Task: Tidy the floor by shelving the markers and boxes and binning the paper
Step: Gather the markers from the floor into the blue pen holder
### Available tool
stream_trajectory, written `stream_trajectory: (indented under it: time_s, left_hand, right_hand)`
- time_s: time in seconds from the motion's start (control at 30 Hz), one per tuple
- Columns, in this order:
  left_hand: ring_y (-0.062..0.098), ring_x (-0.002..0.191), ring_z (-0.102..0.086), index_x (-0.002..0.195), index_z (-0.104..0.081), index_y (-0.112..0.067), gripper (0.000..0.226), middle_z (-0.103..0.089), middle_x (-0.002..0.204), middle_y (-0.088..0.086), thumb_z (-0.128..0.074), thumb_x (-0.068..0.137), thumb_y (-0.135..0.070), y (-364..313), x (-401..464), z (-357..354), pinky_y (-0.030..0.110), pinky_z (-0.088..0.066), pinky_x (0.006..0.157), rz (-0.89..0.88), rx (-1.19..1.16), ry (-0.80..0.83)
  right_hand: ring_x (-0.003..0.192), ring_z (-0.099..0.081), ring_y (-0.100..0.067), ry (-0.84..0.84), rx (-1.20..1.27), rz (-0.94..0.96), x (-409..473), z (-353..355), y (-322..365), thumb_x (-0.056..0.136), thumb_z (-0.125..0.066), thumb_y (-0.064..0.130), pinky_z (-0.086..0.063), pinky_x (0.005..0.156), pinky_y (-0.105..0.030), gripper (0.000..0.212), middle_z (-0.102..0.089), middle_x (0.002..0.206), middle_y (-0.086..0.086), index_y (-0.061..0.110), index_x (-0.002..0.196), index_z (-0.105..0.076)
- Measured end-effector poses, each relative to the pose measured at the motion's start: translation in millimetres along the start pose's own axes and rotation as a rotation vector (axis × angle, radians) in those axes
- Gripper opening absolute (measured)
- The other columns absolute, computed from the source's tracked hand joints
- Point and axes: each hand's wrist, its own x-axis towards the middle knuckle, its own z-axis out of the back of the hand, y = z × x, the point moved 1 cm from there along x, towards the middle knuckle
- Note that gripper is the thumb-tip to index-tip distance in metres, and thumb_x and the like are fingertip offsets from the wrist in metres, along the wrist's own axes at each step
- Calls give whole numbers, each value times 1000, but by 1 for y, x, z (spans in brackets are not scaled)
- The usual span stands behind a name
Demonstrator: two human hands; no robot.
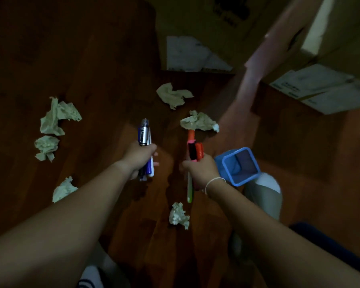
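My left hand (138,157) grips a bundle of blue and white markers (144,135), tips pointing away from me. My right hand (200,171) is closed around a bunch of orange, pink and green markers (193,150); the green one hangs below the fist. Both hands hover above the dark wooden floor. Several crumpled paper balls lie around them: one far (173,95), one just beyond the right-hand markers (200,122), a pair at the left (56,117), one near my left forearm (63,189) and one between my arms (178,215).
An open blue square holder (237,166) lies on its side right of my right hand. Cardboard boxes (195,34) stand at the back and a stack of flat white boxes (324,88) at the right. A pink vertical panel (256,65) rises between them.
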Motion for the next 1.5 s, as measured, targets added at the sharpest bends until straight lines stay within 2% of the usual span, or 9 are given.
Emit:
stream_trajectory:
  time_s: [0.13,0.27,0.57,0.73,0.9,1.03,1.13,1.37,1.5]
  left_hand:
    - [18,67,-59,133,-40,-7,40,-59,82,5,-49,94,-9,-31,-38,-38,23,-53,44,14,151,221]
    - [16,63,-60,99,-51,-11,14,-59,76,7,-56,87,-5,-47,-61,-75,24,-52,44,34,367,333]
    - [9,44,-58,92,-52,-9,6,-57,71,6,-51,88,-5,-27,-64,-145,20,-50,41,124,575,468]
    - [12,57,-58,92,-52,-8,4,-58,74,5,-49,89,-7,-22,-55,-157,19,-51,42,214,536,461]
    - [13,61,-56,87,-50,-8,4,-57,73,7,-48,90,-9,-30,-52,-160,21,-53,45,320,496,486]
    - [13,62,-56,87,-50,-7,6,-57,73,8,-48,91,-11,-33,-51,-163,21,-54,44,376,543,487]
    - [14,60,-54,83,-50,-7,9,-55,71,8,-46,91,-11,-32,-49,-167,21,-52,43,395,588,472]
    - [16,55,-59,92,-46,-6,15,-55,73,13,-49,93,-21,-39,-50,-170,28,-56,45,455,561,455]
    - [23,67,-58,100,-46,0,28,-52,83,19,-49,94,-27,-45,-57,-166,30,-55,43,467,487,451]
  right_hand:
    - [62,-61,-31,33,207,-121,-23,40,-9,69,-70,8,-56,69,-44,16,-62,66,-14,5,82,-62]
    - [33,-57,-14,15,150,-188,-35,85,-16,79,-64,4,-48,40,-19,11,-59,39,-2,7,70,-58]
    - [82,-65,-29,146,-96,-274,-23,124,-45,69,-77,26,-56,78,-36,49,-67,98,-18,-1,108,-62]
    - [69,-62,-23,203,-108,-325,-17,139,-41,73,-74,29,-57,71,-26,33,-65,82,-10,6,93,-63]
    - [82,-55,-27,327,-138,-366,2,138,-36,46,-75,44,-47,91,-42,80,-57,92,-14,5,114,-59]
    - [66,-56,-24,429,-258,-470,-14,142,-17,88,-53,27,-49,80,-38,23,-59,61,-11,4,85,-52]
    - [62,-56,-23,432,-344,-508,-13,143,-15,95,-42,19,-47,73,-37,27,-60,46,-11,1,76,-47]
    - [67,-54,-26,463,-287,-518,-10,141,-12,95,-45,26,-44,97,-40,30,-56,68,-15,2,77,-48]
    - [64,-54,-24,412,-136,-473,-7,148,-11,94,-48,25,-50,76,-35,24,-51,73,-12,2,87,-50]
